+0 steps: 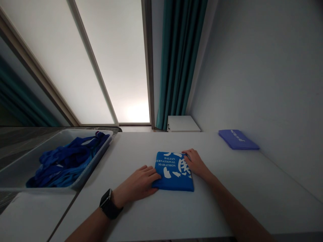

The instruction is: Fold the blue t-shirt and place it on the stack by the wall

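Shirt [174,171]: blue, folded to a flat square. Lying on the worktop [264,174], about midway across and toward the near edge. White print face up, reading "DALIAN", "…TERNATIONAL" and "MARATHON", with large white characters beside the lettering.

Left hand [140,183]: released, grasping nothing. Palm down on the worktop, fingers stretched out and close together. Fingertips touching the left edge of the shirt near its front corner. Watch [109,204] with dark band on the wrist.

Right hand [195,163]: released, grasping nothing. Laid palm down over the far right corner of the shirt, fingers extended and resting on the printed face. Forearm running back across the worktop to the lower right.

Bin [15,168]: grey, shallow, set left of the worktop, well apart from the shirt. Holding a loose pile of clothes [68,161], blue, unfolded, heaped toward the right-hand side of the bin.

Cloth [238,138]: blue-violet, folded flat, at the far right of the worktop, close to the wall [264,67]. White marking on top, too small to read.

Cabinet [183,123]: white, low, beyond the far edge of the worktop. Curtain [180,64]: teal, hanging just above and behind the cabinet. Window [113,60]: frosted, bright, left of the curtain.
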{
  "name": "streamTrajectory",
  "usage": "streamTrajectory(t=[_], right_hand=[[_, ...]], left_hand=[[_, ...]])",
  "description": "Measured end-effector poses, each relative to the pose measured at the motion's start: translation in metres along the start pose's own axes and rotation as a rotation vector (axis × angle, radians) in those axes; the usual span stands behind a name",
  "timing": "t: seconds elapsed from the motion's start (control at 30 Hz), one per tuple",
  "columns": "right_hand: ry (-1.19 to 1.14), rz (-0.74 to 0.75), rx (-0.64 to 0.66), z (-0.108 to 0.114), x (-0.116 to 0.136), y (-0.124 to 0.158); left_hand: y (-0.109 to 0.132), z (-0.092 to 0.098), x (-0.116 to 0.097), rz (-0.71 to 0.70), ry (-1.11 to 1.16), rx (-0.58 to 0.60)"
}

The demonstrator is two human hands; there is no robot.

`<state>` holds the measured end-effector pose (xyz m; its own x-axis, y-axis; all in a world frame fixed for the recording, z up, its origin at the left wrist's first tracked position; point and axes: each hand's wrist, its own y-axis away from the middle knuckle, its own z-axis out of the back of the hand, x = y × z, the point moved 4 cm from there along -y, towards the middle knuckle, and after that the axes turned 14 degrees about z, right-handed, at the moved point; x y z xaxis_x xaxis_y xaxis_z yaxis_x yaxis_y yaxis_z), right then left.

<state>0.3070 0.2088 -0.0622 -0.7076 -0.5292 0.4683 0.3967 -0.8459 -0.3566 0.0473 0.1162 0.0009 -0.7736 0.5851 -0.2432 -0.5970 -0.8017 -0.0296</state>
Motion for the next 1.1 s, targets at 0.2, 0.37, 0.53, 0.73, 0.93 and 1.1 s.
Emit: streamTrajectory(t=[0.2,0.37,0.53,0.73,0.93,1.1], right_hand=[[0.02,-0.022,0.009,0.002,0.003,0.001],[0.093,-0.069,0.005,0.004,0.006,0.002],[0.113,-0.104,0.001,0.007,0.008,0.004],[0.102,-0.209,-0.024,0.01,0.005,0.006],[-0.073,-0.192,-0.19,0.018,0.001,0.004],[-0.278,-0.272,-0.197,0.028,-0.003,0.007]], left_hand=[[0.003,-0.002,-0.005,-0.024,-0.032,0.026],[0.009,-0.009,-0.008,-0.05,-0.082,-0.048],[0.013,-0.007,-0.01,-0.059,-0.034,-0.07],[0.008,0.0,0.021,0.148,0.247,-0.232],[-0.013,0.006,0.023,0.147,0.254,-0.279],[-0.035,-0.001,0.004,0.094,0.087,-0.101]])
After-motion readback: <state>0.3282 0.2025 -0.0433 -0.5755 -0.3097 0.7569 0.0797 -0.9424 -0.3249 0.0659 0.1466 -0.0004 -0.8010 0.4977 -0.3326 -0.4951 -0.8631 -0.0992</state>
